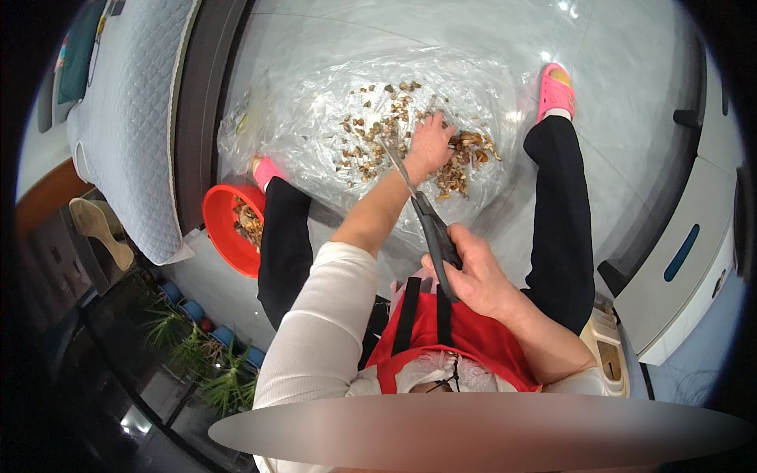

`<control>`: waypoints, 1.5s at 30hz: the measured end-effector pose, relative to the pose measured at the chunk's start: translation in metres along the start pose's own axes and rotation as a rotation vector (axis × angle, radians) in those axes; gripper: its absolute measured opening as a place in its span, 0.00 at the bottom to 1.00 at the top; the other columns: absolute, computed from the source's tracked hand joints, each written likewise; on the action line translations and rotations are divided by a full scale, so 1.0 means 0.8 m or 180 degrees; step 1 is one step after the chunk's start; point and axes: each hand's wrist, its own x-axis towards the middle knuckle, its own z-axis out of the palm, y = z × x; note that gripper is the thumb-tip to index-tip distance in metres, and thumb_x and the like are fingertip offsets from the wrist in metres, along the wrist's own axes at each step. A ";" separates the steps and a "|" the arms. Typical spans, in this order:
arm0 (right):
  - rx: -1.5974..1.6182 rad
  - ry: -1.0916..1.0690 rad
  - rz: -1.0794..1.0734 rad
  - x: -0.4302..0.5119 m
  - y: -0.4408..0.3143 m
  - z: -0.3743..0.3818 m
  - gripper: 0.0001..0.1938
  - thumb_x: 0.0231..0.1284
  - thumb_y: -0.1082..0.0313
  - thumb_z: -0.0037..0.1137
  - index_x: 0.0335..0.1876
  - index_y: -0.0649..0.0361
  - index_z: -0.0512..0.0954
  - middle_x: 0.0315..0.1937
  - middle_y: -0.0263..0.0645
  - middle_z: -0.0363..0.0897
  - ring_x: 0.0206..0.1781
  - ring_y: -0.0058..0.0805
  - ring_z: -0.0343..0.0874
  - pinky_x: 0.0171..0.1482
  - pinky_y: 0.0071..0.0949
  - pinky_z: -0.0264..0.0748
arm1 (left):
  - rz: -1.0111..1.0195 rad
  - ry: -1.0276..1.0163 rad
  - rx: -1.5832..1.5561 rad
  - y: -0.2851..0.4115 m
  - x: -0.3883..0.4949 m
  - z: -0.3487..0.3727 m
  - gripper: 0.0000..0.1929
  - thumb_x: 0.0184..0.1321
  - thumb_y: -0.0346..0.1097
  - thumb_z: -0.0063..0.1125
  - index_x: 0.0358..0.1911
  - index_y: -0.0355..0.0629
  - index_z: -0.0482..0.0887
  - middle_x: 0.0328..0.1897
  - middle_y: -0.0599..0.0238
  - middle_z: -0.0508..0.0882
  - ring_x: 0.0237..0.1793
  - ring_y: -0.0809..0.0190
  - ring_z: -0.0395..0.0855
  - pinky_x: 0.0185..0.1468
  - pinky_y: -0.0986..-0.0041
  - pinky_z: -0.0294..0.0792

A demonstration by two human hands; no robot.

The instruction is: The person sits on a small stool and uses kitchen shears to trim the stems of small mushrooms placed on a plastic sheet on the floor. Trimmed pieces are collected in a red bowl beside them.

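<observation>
My left hand (432, 145) reaches down to small brown pieces, probably dried mushrooms (375, 133), with fingers spread over them; its palm side is hidden. These pieces lie scattered on a crinkled clear plastic sheet (331, 88) on the floor. To the right of that hand is a denser heap (458, 171) of brown and yellowish pieces. Black-handled scissors (434, 230) are in my right hand (488, 275), held above my lap. Their metal blades point up and left, passing in front of my left forearm.
A red plastic tub (222, 236) holding more brown pieces stands beside my left leg. At left is a bed with a quilted cover (139, 118). Potted plants (207, 355) line the lower left. A pale cabinet (674, 254) stands at right. My feet in pink clogs (556, 94) flank the sheet.
</observation>
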 end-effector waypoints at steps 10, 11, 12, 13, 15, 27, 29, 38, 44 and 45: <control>-0.0370 -0.0106 -0.0267 -0.013 -0.003 0.002 0.17 0.56 0.61 0.61 0.30 0.65 0.66 0.18 0.35 0.67 0.22 0.22 0.65 0.26 0.25 0.63 | -0.0672 0.0041 -0.0201 -0.061 -0.083 -0.012 0.16 0.49 0.38 0.62 0.43 0.44 0.82 0.51 0.51 0.73 0.50 0.47 0.74 0.52 0.58 0.68; -0.0505 -0.0128 -0.0318 -0.012 -0.005 0.002 0.17 0.56 0.61 0.61 0.30 0.65 0.66 0.18 0.36 0.67 0.21 0.22 0.65 0.26 0.25 0.63 | -0.0772 0.0232 -0.0371 -0.065 -0.084 -0.011 0.15 0.50 0.38 0.62 0.42 0.44 0.83 0.49 0.51 0.74 0.49 0.47 0.74 0.51 0.58 0.68; -0.0484 -0.0112 -0.0379 -0.012 -0.006 0.003 0.17 0.56 0.61 0.61 0.30 0.66 0.66 0.18 0.36 0.66 0.22 0.22 0.65 0.26 0.26 0.63 | -0.0904 0.0393 -0.0534 -0.070 -0.083 -0.011 0.14 0.50 0.38 0.62 0.41 0.43 0.83 0.48 0.51 0.74 0.47 0.47 0.75 0.50 0.59 0.69; -0.0480 -0.0111 -0.0407 -0.012 -0.008 0.004 0.17 0.56 0.62 0.61 0.30 0.66 0.66 0.18 0.36 0.66 0.22 0.23 0.65 0.26 0.26 0.63 | -0.1117 0.0435 -0.0706 -0.072 -0.080 -0.011 0.13 0.51 0.39 0.62 0.40 0.43 0.83 0.47 0.51 0.75 0.46 0.46 0.76 0.49 0.59 0.70; -0.0460 -0.0119 -0.0393 -0.012 -0.012 0.004 0.17 0.56 0.62 0.60 0.30 0.66 0.66 0.18 0.36 0.66 0.22 0.23 0.65 0.26 0.26 0.63 | -0.1107 0.0689 -0.0600 -0.071 -0.063 -0.010 0.14 0.54 0.38 0.59 0.43 0.42 0.81 0.45 0.53 0.75 0.45 0.46 0.76 0.47 0.59 0.70; 0.0096 -0.0104 0.0027 -0.004 -0.003 0.004 0.14 0.56 0.63 0.60 0.32 0.65 0.68 0.18 0.33 0.65 0.22 0.19 0.64 0.25 0.24 0.62 | -0.2890 0.0333 -0.1780 -0.047 0.043 0.041 0.17 0.48 0.45 0.63 0.32 0.37 0.84 0.34 0.48 0.85 0.39 0.48 0.83 0.44 0.59 0.74; 0.0220 -0.0046 0.0160 0.001 0.006 0.007 0.14 0.56 0.64 0.61 0.31 0.65 0.68 0.18 0.33 0.65 0.22 0.19 0.64 0.25 0.24 0.62 | -0.2752 0.0671 -0.2162 -0.055 0.037 0.044 0.17 0.47 0.44 0.63 0.32 0.35 0.83 0.33 0.47 0.84 0.37 0.49 0.83 0.43 0.60 0.74; -0.1193 0.0478 -0.0147 0.016 0.025 0.002 0.20 0.53 0.56 0.63 0.26 0.65 0.67 0.18 0.34 0.63 0.23 0.22 0.62 0.26 0.27 0.62 | -0.2047 0.0341 -0.5337 -0.059 -0.053 -0.132 0.11 0.65 0.36 0.50 0.44 0.36 0.75 0.41 0.59 0.81 0.38 0.60 0.82 0.41 0.73 0.74; -0.1540 0.0540 -0.0296 0.015 0.023 0.007 0.25 0.50 0.48 0.62 0.29 0.67 0.68 0.18 0.41 0.68 0.22 0.33 0.69 0.28 0.33 0.65 | -0.1555 0.0133 -0.5721 -0.041 -0.131 -0.231 0.13 0.68 0.36 0.47 0.51 0.36 0.75 0.42 0.64 0.82 0.39 0.64 0.81 0.42 0.75 0.74; -0.1584 0.0502 -0.0333 0.015 0.024 0.009 0.25 0.49 0.48 0.62 0.29 0.67 0.68 0.18 0.41 0.69 0.22 0.34 0.69 0.28 0.33 0.65 | -0.1583 0.0211 -0.5600 -0.037 -0.142 -0.236 0.14 0.68 0.36 0.47 0.51 0.36 0.75 0.43 0.64 0.82 0.39 0.64 0.81 0.42 0.75 0.74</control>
